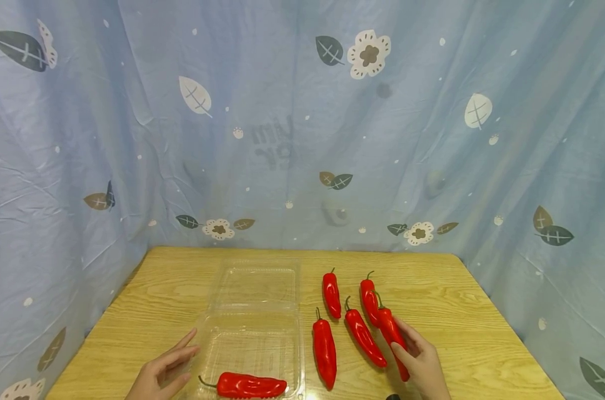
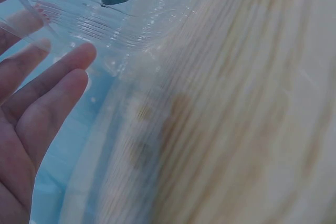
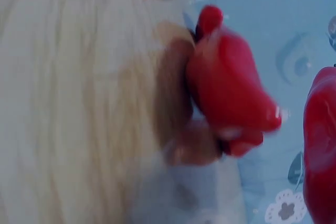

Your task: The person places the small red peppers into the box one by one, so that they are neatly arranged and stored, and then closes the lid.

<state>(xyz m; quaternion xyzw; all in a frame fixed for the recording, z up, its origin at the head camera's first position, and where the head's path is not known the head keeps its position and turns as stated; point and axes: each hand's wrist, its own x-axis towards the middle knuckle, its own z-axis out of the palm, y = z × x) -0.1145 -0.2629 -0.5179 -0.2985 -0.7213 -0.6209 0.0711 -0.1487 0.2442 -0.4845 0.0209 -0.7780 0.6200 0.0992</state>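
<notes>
My right hand [image 1: 421, 364] pinches a red chili pepper [image 1: 391, 329] between thumb and fingers, its green stem pointing away. In the right wrist view a red pepper [image 3: 321, 145] fills the right edge; that hand cannot be made out there. A clear plastic clamshell box [image 1: 247, 350] lies unfolded, its lid half [image 1: 262, 286] at the back. Crosswise in its front half lies one red pepper [image 1: 252, 385], stem to the left. My left hand [image 1: 164, 368], fingers relaxed, is at the box's left side. In the left wrist view its fingers [image 2: 58, 85] appear beside the clear plastic [image 2: 121, 30].
Several more red peppers lie on the wooden table [image 1: 462, 322] right of the box: one near its edge [image 1: 324, 353], one slanting [image 1: 364, 339], one farther back [image 1: 331, 294], one partly behind the held pepper [image 1: 369, 300]. A blue patterned curtain [image 1: 292, 139] surrounds the table.
</notes>
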